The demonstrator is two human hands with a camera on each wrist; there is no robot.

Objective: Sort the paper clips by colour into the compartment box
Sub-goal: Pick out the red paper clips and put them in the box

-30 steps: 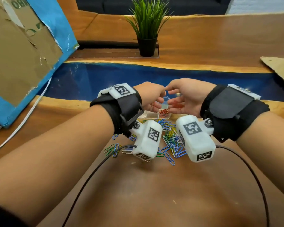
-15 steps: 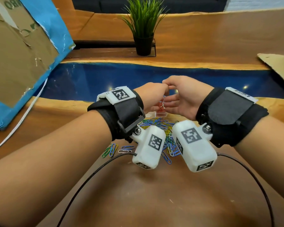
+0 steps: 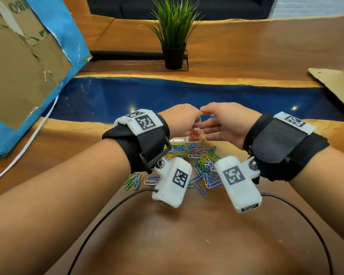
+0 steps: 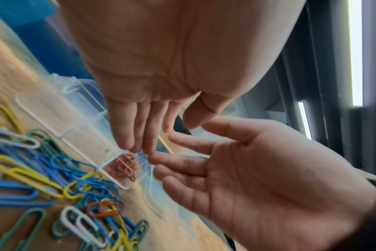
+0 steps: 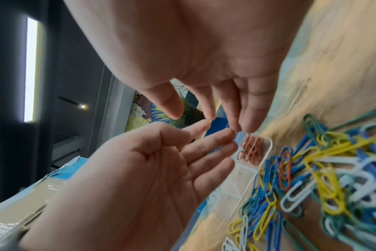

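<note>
While fingertips nearly meet, both hands (image 3: 202,121) hold nothing.

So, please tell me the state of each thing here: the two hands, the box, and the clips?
left hand: open, fingers straight, holds nothing, above the box.
right hand: open, fingers straight, holds nothing.
compartment box: open on the table, clear plastic; one compartment holds red clips, the one beside it looks empty.
red clips: lying in an end compartment.
loose clips: unsorted, mixed colours, heaped on the table beside the box.
</note>
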